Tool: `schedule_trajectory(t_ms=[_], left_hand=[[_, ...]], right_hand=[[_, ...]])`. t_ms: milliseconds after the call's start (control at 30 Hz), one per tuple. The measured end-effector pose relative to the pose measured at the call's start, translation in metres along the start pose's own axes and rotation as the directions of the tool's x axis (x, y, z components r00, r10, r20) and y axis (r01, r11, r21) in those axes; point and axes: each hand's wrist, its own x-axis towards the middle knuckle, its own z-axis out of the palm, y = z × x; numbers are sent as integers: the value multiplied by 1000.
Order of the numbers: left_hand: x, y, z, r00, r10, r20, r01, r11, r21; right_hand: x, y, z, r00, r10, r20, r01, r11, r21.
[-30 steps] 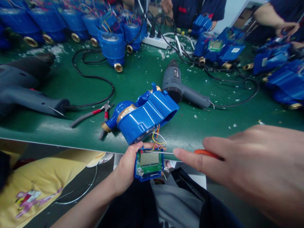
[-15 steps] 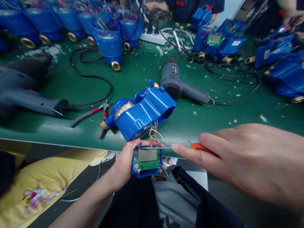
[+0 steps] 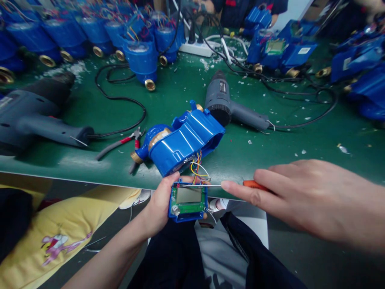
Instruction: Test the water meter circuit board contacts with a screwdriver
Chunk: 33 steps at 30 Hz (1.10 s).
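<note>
While the small display module (image 3: 188, 200) sits just off the near edge of the desk (image 3: 75, 164), the left hand (image 3: 161, 202) grips it from its left side, fingers closed round the blue frame with the thumb on the upper corner, screen and green board facing up. Coloured wires (image 3: 197, 166) run from the module's top edge up into the open blue meter housing (image 3: 183, 142), which lies tilted on the desk directly beyond the module. From the module's right comes the right hand (image 3: 300, 200), closed on an orange-handled screwdriver (image 3: 254, 185); its forefinger lies stretched along the tool, and the thin shaft runs nearly level, right to left, with its tip at the module's top edge where the wires join. The left hand is therefore on the module, the right reaching it only through the tool. Left of the housing lie red-handled pliers (image 3: 126, 140) and a grey heat gun (image 3: 39, 120); a second heat gun (image 3: 228, 104) lies beyond the housing to the right. Further back stand rows of blue meters (image 3: 141, 56).
</note>
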Motion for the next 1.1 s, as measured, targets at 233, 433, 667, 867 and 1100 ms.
schedule_trajectory(t_ms=[233,433,667,867,1100], left_hand=[[2,-3,-2,999,44,4,-44,999,-25],[1,-2,-1,999,52,-2,-52,998,22],[0,-3,-2,998,50,37,-50,999,-2],[3,2,7,1000,-22,-18,20,997,-73],[3,2,9,1000,-4,13,6,989,-147]], right_hand=[[4,-12,7,974,220,53,-222,885,410],[0,-9,8,996,85,-39,-83,995,61],[-2,-12,16,980,198,19,-194,926,323],[-2,-11,28,973,232,8,-206,850,485],[-12,-12,35,984,79,-163,-79,997,1]])
